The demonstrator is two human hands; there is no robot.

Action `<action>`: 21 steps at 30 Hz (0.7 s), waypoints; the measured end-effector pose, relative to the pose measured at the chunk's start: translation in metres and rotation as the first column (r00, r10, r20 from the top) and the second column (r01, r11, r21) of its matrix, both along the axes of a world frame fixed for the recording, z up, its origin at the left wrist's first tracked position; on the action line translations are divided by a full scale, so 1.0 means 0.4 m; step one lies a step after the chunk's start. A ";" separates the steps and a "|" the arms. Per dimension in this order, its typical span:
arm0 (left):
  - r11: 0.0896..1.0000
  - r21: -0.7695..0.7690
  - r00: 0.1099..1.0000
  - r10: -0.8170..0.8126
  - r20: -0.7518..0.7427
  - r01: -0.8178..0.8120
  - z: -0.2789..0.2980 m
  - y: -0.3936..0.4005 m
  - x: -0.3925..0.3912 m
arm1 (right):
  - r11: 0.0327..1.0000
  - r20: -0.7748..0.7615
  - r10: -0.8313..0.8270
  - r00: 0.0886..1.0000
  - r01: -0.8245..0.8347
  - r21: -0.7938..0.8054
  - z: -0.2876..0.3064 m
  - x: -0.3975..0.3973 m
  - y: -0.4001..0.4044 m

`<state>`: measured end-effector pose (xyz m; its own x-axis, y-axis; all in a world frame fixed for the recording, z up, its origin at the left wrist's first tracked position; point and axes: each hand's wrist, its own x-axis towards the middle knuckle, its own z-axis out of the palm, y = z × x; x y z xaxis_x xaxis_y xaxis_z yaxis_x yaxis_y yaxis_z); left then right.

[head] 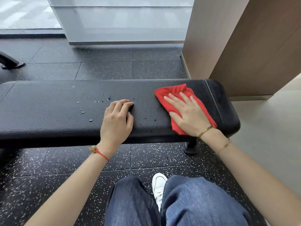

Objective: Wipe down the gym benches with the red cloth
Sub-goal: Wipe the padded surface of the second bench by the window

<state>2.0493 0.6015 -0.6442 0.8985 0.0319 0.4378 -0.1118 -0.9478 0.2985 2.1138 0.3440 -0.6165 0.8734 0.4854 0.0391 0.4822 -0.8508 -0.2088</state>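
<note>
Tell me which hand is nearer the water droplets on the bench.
Left. The left hand rests on the bench just right of the water droplets; the right hand presses the red cloth farther right, near the bench's end.

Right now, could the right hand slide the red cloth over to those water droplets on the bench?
Probably yes. The right hand lies flat on the red cloth, and the droplets sit further left along the same bench pad. Only the left hand rests between them and would need to lift.
</note>
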 end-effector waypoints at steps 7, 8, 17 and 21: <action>1.000 -0.020 1.000 0.001 -0.008 -0.001 0.010 -0.002 -0.002 | 0.998 -0.037 -0.052 0.998 0.051 -0.030 0.020 0.063 0.181; 1.000 -0.022 1.000 0.001 -0.008 -0.001 0.011 0.000 -0.001 | 1.000 -0.024 -0.002 1.000 0.001 -0.030 0.017 0.035 0.202; 0.999 -0.025 1.000 -0.024 -0.020 0.024 0.016 0.005 -0.006 | 1.000 0.016 0.015 1.000 -0.015 -0.003 0.000 0.000 0.150; 0.998 -0.052 0.998 -0.048 -0.030 0.047 0.026 0.007 -0.008 | 0.992 -0.005 -0.124 0.992 0.123 -0.032 0.012 0.086 0.222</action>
